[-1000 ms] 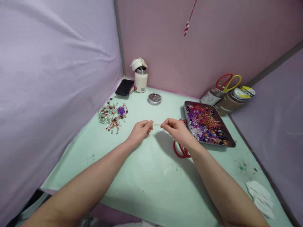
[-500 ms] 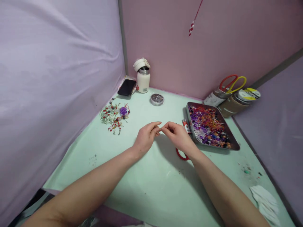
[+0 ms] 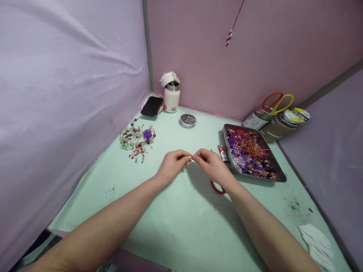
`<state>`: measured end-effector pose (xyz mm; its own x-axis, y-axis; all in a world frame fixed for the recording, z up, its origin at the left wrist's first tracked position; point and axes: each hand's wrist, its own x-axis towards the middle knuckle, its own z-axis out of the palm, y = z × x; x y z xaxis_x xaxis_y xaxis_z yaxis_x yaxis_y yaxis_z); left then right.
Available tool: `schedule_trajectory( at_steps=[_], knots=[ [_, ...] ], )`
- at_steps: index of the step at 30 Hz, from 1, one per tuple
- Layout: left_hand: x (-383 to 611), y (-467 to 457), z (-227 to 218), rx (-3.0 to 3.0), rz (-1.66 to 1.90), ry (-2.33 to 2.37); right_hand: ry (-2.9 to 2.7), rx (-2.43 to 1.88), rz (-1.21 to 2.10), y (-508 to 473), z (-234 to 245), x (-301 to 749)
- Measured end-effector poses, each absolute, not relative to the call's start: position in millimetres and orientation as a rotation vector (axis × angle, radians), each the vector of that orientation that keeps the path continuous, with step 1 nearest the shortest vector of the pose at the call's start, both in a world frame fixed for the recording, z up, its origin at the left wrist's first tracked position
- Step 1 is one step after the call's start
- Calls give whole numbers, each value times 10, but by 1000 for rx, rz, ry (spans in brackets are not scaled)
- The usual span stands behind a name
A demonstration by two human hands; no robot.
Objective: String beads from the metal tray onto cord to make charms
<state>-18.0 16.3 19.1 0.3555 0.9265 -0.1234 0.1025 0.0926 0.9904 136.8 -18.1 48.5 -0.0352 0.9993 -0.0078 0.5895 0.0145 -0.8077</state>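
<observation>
My left hand [image 3: 173, 165] and my right hand [image 3: 212, 164] meet above the middle of the pale green table [image 3: 170, 219]. Both pinch with thumb and forefinger, fingertips almost touching, on a thin thread that is too small to see clearly now. A metal tray [image 3: 279, 174] full of purple, red and clear beads and coloured cords lies just right of my right hand. Red-handled scissors [image 3: 217, 188] lie on the table, mostly hidden under my right wrist. A small red lighter [image 3: 222, 152] rests beside the tray's left wall.
A heap of finished beaded pieces [image 3: 136, 139] lies at the left. A phone [image 3: 152, 106], a white flask [image 3: 171, 94] and a round tin [image 3: 188, 120] stand at the back. Tape rolls with scissors [image 3: 276, 113] lean at the back right. White tissue [image 3: 317, 241] lies front right. Cloth walls enclose the table.
My hands were apart with a thin thread stretched between them; they have come together so the fingertips nearly touch. The view shifted slightly.
</observation>
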Motion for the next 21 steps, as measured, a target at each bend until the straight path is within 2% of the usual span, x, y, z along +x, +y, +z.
schedule_trajectory(
  at_steps=[7,21],
  knots=[
    [-196,185,206,1187,774,983,-1629,-1614,949,-181,508,1369],
    [-209,208,227,1364,712,1020,-1643,-1550,968,-178,434,1432]
  ],
)
